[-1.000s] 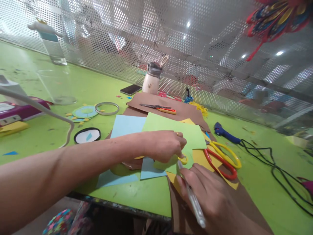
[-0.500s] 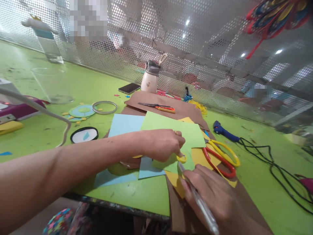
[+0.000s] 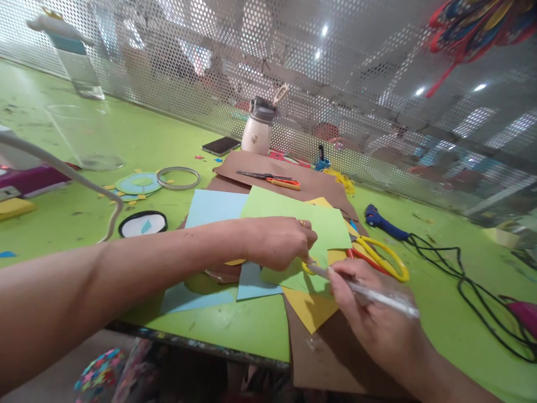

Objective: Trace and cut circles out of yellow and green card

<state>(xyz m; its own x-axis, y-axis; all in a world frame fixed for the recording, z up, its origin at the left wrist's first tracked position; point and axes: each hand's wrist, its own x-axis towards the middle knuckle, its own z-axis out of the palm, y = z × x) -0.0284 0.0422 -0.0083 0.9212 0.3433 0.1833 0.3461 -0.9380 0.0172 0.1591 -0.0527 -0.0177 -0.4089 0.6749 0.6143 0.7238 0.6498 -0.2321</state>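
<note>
My left hand (image 3: 286, 242) reaches across from the left, fingers curled, its fingertip pinning a small curved yellow piece (image 3: 307, 269) to the light green paper (image 3: 325, 224). A pale, silvery pen (image 3: 384, 298) is gripped in my right hand (image 3: 371, 322), its tip touching or very near the yellow piece's right side. Fingers partly hide that piece. Under the green paper lie blue paper (image 3: 218, 207) and yellow paper (image 3: 310, 310). Large scissors (image 3: 388, 257) with yellow and red handles rest just beyond my right hand, partly covered.
Brown paper (image 3: 331, 364) underlies the sheets; smaller scissors (image 3: 279, 182) lie farther back. A blue glue gun (image 3: 384, 224) with a black cord is at right. At left are a metal ring (image 3: 178, 186), a black-rimmed disc (image 3: 142, 230) and a clear cup (image 3: 90, 140). A white bottle (image 3: 257, 134) stands behind.
My right hand has moved slightly right, and the pen has swung from steep to nearly sideways, its tip now at the yellow piece's right side. My left hand keeps pressing in place.
</note>
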